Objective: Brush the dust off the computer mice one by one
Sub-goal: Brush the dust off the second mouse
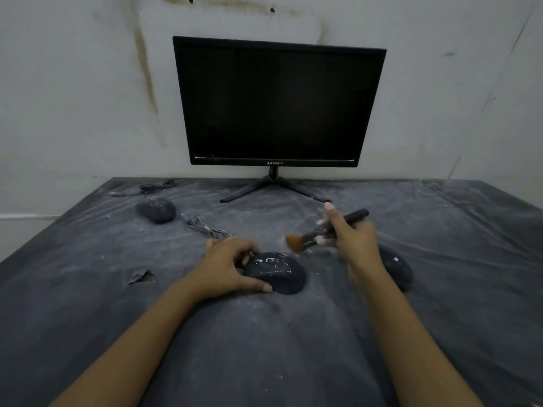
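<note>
Steadying the middle mouse (276, 274) on the worktop (88, 289) with the left grip (226, 268) curled round its edge; held the brush (308, 236) pinched in the right grip (352, 239), bristles poised just beside it. Seemed mid-brushing; next called for a light sweep across its powdered top.

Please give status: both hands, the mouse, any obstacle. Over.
Left hand grips middle mouse, white dust on top. Right hand holds brush, bristles near its far edge. Nothing between brush and mouse.
</note>
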